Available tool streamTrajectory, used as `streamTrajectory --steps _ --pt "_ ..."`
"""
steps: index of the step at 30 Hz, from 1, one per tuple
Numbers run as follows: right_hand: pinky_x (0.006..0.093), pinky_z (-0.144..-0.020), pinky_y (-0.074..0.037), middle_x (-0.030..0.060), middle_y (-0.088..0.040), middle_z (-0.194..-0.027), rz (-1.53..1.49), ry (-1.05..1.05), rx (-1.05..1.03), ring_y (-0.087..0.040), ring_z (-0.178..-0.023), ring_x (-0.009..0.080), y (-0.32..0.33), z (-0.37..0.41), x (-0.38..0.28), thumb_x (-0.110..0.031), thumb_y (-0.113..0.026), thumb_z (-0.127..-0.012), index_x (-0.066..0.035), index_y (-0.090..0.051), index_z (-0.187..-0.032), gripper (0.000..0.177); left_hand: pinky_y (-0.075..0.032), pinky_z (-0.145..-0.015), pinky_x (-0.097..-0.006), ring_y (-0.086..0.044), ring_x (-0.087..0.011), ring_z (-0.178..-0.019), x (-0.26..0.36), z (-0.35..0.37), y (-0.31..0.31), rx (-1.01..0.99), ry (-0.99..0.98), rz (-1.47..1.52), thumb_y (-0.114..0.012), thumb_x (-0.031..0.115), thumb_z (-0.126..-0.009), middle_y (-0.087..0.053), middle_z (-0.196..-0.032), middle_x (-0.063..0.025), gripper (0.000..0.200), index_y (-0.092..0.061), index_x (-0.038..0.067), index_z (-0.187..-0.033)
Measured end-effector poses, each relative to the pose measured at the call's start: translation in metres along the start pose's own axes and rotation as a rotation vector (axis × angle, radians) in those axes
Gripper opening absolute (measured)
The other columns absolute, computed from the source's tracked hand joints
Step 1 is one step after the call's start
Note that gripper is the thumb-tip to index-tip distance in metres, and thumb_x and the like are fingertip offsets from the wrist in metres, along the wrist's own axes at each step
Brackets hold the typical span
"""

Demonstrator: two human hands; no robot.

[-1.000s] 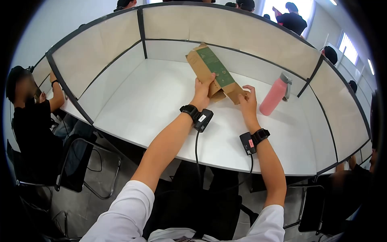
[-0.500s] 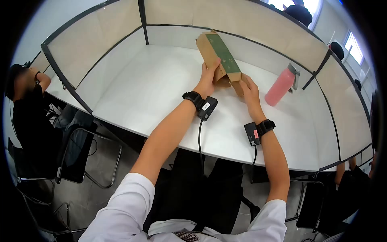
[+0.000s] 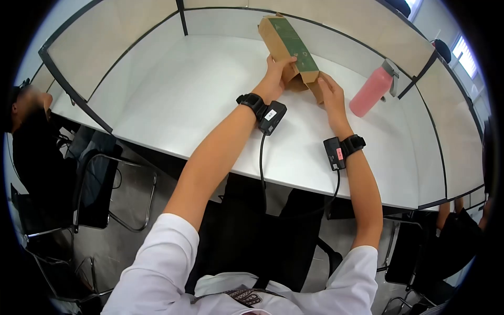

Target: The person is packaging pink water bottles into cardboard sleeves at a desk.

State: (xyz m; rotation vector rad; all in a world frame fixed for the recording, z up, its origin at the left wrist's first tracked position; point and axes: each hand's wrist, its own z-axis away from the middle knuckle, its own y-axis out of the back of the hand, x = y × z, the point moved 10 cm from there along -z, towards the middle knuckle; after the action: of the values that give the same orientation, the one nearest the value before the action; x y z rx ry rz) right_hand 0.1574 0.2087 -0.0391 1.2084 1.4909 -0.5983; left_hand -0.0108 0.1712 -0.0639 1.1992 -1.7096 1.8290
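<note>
A long brown cardboard box [image 3: 292,44] with a green panel on top is held tilted over the white desk, its near end open with loose flaps. My left hand [image 3: 275,76] is closed around the box's left side near that end, the thumb lying on the upper face; its other fingers are partly hidden behind the box. At the near right corner, my right hand [image 3: 332,95] pinches a cardboard flap, with some fingertips hidden. I cannot see inside the box.
A pink bottle [image 3: 370,91] with a grey lid stands right of my right hand on the white desk [image 3: 173,105]. Low partition panels [image 3: 131,37] enclose the desk's back and sides. Cables hang from both wrist devices. A seated person [image 3: 39,152] is at the left.
My view has tilted down, so the desk, box and bottle appear higher in the picture. Both hands keep nearly the same hold on the box.
</note>
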Motion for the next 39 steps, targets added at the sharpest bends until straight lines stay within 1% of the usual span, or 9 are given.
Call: streamTrajectory --steps 2,11,17,20,23,26,27,31,39 --pt "0.0238 -0.064 -0.045 0.0014 -0.068 -0.103 0.008 0.009 -0.005 -0.056 -0.08 0.0084 -0.001 -0.001 -0.002 -0.027 -0.053 -0.098 -0.008 -0.066 -0.125 0.035 -0.043 -0.103 -0.0498 -0.046 -0.0281 -0.126 0.0 -0.003 0.0 -0.022 -0.006 0.022 -0.073 0.025 -0.079 -0.039 -0.137 -0.0118 0.087 -0.016 0.016 -0.145" --pt "0.0264 -0.095 -0.046 0.0113 -0.067 -0.12 -0.074 0.153 -0.149 -0.063 -0.107 0.0172 -0.013 0.0 -0.015 -0.012 -0.055 -0.096 -0.003 -0.064 -0.126 0.034 -0.043 -0.099 -0.0476 -0.053 -0.03 -0.112 -0.005 -0.001 -0.011 -0.119 0.075 0.089 -0.055 0.033 -0.083 -0.051 -0.116 -0.0132 0.052 -0.045 0.004 -0.124" --pt "0.0263 -0.093 -0.046 0.0092 -0.067 -0.117 0.043 0.114 -0.128 -0.062 -0.106 0.0166 -0.011 -0.003 -0.007 -0.011 -0.058 -0.093 -0.007 -0.067 -0.123 0.031 -0.043 -0.099 -0.0483 -0.054 -0.0296 -0.109 -0.006 0.007 -0.012 -0.063 0.103 0.07 -0.049 0.024 -0.083 -0.053 -0.116 -0.0131 0.041 -0.047 0.002 -0.119" --pt "0.0262 -0.082 -0.05 0.0085 -0.068 -0.114 0.016 0.266 -0.153 -0.063 -0.102 0.0159 -0.013 -0.004 -0.014 -0.013 -0.061 -0.092 -0.009 -0.068 -0.121 0.031 -0.044 -0.098 -0.0495 -0.054 -0.0306 -0.112 -0.013 -0.003 0.004 0.052 0.109 -0.005 -0.051 0.021 -0.083 -0.054 -0.119 -0.0146 0.043 -0.047 0.002 -0.121" --pt "0.027 -0.069 -0.053 0.0103 -0.066 -0.117 0.053 -0.002 -0.104 -0.064 -0.096 0.0163 -0.008 -0.001 -0.003 -0.015 -0.063 -0.091 -0.01 -0.064 -0.125 0.035 -0.047 -0.095 -0.0485 -0.056 -0.0296 -0.108 -0.013 -0.005 0.009 0.063 0.101 -0.041 -0.053 0.016 -0.082 -0.055 -0.116 -0.0136 0.04 -0.047 0.002 -0.12" --pt "0.0281 -0.061 -0.054 0.0131 -0.062 -0.123 0.055 -0.058 -0.057 -0.065 -0.093 0.0178 -0.003 0.0 0.0 -0.016 -0.066 -0.089 -0.01 -0.06 -0.129 0.041 -0.049 -0.092 -0.0465 -0.057 -0.0278 -0.106 -0.011 -0.009 0.009 0.033 0.077 -0.037 -0.055 0.009 -0.083 -0.055 -0.113 -0.0115 0.038 -0.047 0.003 -0.12" --pt "0.0292 -0.064 -0.055 0.0149 -0.058 -0.126 0.067 0.127 0.002 -0.065 -0.09 0.0192 -0.001 -0.003 -0.009 -0.015 -0.068 -0.087 -0.01 -0.055 -0.133 0.048 -0.049 -0.091 -0.0457 -0.057 -0.0273 -0.106 -0.01 -0.009 0.009 0.022 0.065 -0.033 -0.056 0.006 -0.083 -0.056 -0.113 -0.0105 0.039 -0.047 0.003 -0.121" --pt "0.0303 -0.068 -0.056 0.0149 -0.059 -0.123 0.006 0.026 -0.037 -0.066 -0.092 0.02 0.002 -0.014 0.023 -0.013 -0.07 -0.084 -0.009 -0.049 -0.137 0.057 -0.049 -0.092 -0.0426 -0.058 -0.0251 -0.109 -0.002 -0.004 0.006 0.044 -0.003 -0.091 -0.061 -0.001 -0.084 -0.059 -0.117 -0.0099 0.04 -0.049 0.003 -0.122" --pt "0.0294 -0.076 -0.053 0.0109 -0.065 -0.106 0.0 0.124 0.026 -0.063 -0.087 0.0174 0.005 -0.021 0.021 -0.011 -0.074 -0.082 -0.005 -0.056 -0.128 0.05 -0.049 -0.094 -0.0378 -0.059 -0.0225 -0.113 0.009 -0.002 0.001 -0.008 -0.147 -0.214 -0.072 0.011 -0.085 -0.06 -0.121 -0.0116 0.048 -0.047 0.003 -0.126"
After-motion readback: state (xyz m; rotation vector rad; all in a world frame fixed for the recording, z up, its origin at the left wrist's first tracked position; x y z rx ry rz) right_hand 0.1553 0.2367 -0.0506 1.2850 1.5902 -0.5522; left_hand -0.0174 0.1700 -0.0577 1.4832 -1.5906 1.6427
